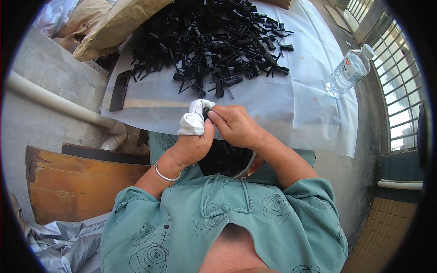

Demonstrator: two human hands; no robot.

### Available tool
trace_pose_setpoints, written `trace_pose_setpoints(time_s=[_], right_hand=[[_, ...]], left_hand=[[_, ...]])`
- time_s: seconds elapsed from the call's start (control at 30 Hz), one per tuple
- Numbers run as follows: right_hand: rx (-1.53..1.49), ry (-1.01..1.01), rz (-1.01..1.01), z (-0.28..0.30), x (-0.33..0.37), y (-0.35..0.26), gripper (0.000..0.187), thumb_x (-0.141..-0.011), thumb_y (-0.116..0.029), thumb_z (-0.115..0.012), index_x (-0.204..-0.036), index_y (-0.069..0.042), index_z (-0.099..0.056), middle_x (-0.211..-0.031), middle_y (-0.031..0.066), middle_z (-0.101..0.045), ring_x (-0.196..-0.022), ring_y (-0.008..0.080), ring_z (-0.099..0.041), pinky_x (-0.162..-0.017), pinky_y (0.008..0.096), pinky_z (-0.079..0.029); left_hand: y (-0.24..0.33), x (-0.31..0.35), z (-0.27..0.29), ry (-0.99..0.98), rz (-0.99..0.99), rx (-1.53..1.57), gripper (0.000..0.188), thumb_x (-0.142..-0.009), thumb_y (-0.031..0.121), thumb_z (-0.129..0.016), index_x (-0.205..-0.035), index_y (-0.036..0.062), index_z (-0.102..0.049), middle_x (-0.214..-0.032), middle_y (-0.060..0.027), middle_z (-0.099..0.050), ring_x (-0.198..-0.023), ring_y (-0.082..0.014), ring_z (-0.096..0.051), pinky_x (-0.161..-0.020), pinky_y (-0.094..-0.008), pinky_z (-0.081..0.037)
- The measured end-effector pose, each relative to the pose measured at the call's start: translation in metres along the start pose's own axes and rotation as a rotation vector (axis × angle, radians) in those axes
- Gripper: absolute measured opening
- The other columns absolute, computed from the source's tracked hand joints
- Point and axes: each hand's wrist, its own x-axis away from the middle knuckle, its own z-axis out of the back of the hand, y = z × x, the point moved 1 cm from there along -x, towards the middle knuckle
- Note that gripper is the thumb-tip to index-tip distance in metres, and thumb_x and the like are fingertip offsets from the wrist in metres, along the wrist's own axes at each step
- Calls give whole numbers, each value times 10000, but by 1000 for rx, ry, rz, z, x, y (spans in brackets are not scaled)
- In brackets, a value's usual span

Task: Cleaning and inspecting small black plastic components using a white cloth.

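Observation:
Over the near edge of the sheet-covered table, my two hands meet at a small black plastic part (205,113). A white cloth covering (191,123) wraps the fingers of my left hand (195,144), which are bent around the part. From the other side my right hand (237,123) pinches it with thumb and curled fingers. Most of the part is hidden between them. Just beyond lies a big heap of similar black plastic parts (207,50), with thin stems sticking out. Below my hands, a round container (249,164) with dark contents sits at my lap, partly covered by my arms.
White plastic sheeting (314,113) covers the table. A dark phone (120,90) lies at its left edge, and a clear water bottle (347,75) stands at the right. Brown paper sacking (109,32) hangs over the far left. A wooden board (82,182) and a pipe (54,99) are left of me.

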Motion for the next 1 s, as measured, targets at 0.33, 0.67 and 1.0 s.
trace_pose_setpoints(time_s=[0.33,0.67,1.0], right_hand=[[524,201,-20,23,-39,32,183,-854,-170,-551,-1001,-62,-545,-720,125,-614,-645,316,-585,-579,381,-466],[610,232,99,23,-26,45,187,-808,-122,-578,-989,-91,-545,-788,115,-613,-667,313,-598,-576,395,-483],[545,238,242,34,-22,42,72,-801,-91,-598,-862,-59,-579,-727,99,-584,-618,302,-578,-541,376,-472]], left_hand=[[-6,7,23,-246,-101,-433,317,-795,138,-581,-1082,5,-565,-1040,-201,-570,-965,-335,-548,-873,-362,-434],[-94,-128,83,299,-17,-827,515,-764,193,-609,-1234,35,-471,-1188,-235,-498,-1107,-366,-480,-946,-394,-384],[-125,-206,51,-14,206,-371,554,-768,334,-660,-1205,26,-517,-1134,-170,-583,-1002,-272,-580,-875,-315,-425]])
